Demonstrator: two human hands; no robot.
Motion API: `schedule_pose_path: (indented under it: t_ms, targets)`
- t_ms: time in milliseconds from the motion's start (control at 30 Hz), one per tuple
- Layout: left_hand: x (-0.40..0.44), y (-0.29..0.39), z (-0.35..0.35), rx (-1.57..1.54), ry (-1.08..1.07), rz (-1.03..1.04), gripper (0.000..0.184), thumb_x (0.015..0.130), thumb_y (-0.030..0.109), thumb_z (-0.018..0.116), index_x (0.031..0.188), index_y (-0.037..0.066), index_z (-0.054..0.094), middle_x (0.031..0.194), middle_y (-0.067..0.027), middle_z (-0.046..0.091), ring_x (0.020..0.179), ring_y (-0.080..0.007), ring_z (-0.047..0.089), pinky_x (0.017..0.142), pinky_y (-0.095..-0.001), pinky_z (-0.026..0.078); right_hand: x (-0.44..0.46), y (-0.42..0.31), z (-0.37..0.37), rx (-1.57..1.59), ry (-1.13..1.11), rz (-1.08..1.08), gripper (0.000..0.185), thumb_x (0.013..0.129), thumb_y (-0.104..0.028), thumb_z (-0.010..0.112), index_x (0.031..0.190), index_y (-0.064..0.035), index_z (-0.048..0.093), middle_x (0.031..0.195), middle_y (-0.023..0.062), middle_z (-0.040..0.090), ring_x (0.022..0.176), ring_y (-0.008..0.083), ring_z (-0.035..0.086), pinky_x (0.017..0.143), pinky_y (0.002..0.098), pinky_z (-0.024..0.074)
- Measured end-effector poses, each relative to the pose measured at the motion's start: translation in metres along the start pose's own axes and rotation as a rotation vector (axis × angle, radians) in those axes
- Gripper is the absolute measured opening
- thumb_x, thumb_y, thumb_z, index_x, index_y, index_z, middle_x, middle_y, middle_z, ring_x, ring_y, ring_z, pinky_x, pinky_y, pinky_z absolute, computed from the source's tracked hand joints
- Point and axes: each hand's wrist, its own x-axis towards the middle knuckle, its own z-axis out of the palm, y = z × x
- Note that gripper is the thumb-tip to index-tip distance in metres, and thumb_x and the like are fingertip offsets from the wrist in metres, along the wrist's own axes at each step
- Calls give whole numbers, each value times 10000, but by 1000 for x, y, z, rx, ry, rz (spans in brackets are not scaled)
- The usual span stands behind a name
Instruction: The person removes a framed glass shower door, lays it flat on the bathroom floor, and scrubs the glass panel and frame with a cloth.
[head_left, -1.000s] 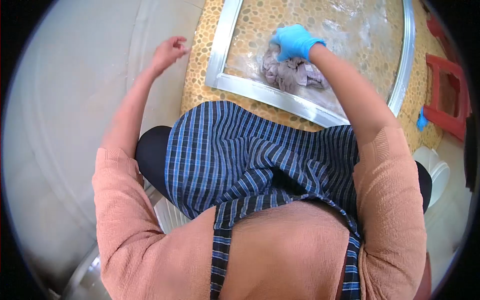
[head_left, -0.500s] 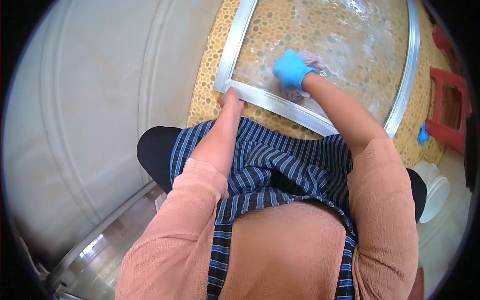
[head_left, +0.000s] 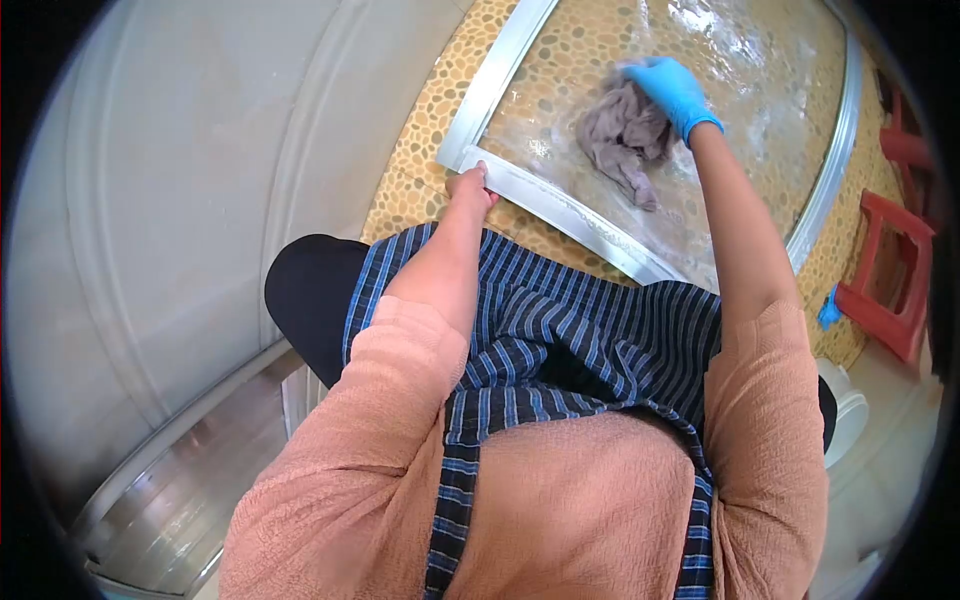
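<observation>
A glass panel [head_left: 560, 80] in a silvery metal frame [head_left: 570, 213] lies in front of me, wet and streaked with suds. Through it shows a pebble-patterned floor. Bare, my left hand [head_left: 472, 186] grips the frame near its left front corner, thumb on top and fingers partly hidden below. My right hand [head_left: 672, 90], in a blue glove, is closed on a crumpled grey-purple cloth [head_left: 628, 135], which rests on the glass and trails toward me.
Red plastic stools [head_left: 890, 270] stand at the right, with a scrap of blue material [head_left: 829, 308] beside one. White tubs [head_left: 848, 420] sit at lower right. A large pale panelled surface [head_left: 190, 180] rises on the left, a metal basin [head_left: 190, 490] below it.
My right hand has moved away from me and to the right over the glass, bringing the cloth with it, now more spread out. My left hand keeps its hold on the frame.
</observation>
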Motion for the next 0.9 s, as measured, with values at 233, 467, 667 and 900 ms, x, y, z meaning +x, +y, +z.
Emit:
schedule_pose_path:
  t_ms: [233, 467, 667, 900]
  targets:
    - [9, -3, 4, -25, 48, 2, 273, 834, 115, 685, 1060, 16, 569, 948, -129, 629, 735, -257, 628, 501, -377, 495, -5, -3, 3, -1165, -5, -258, 270, 743, -297, 634, 831, -46, 682, 913, 169, 672, 826, 295, 653, 680, 409, 509]
    - [0, 1, 0, -69, -6, -38, 362, 860, 113, 650, 1191, 87, 505, 1092, -118, 576, 946, -300, 585, 796, -503, 479, -18, 38, 54, -1052, -144, -383, 279, 739, -306, 650, 816, -39, 671, 811, 179, 657, 730, 329, 641, 637, 429, 505]
    - [2, 0, 1, -119, -28, -36, 339, 864, 145, 655, 1169, 83, 520, 1069, -116, 570, 942, -289, 569, 799, -479, 481, -3, 24, 60, -546, 140, -404, 279, 852, -305, 538, 865, -55, 661, 891, 181, 647, 805, 353, 618, 705, 429, 486]
    - [9, -6, 2, -92, -53, 3, 307, 867, 118, 646, 1145, 63, 527, 1052, -130, 587, 912, -302, 606, 786, -500, 515, -4, -36, 151, -128, -13, -421, 333, 896, -326, 516, 1020, -32, 611, 957, 195, 639, 879, 372, 608, 792, 427, 471]
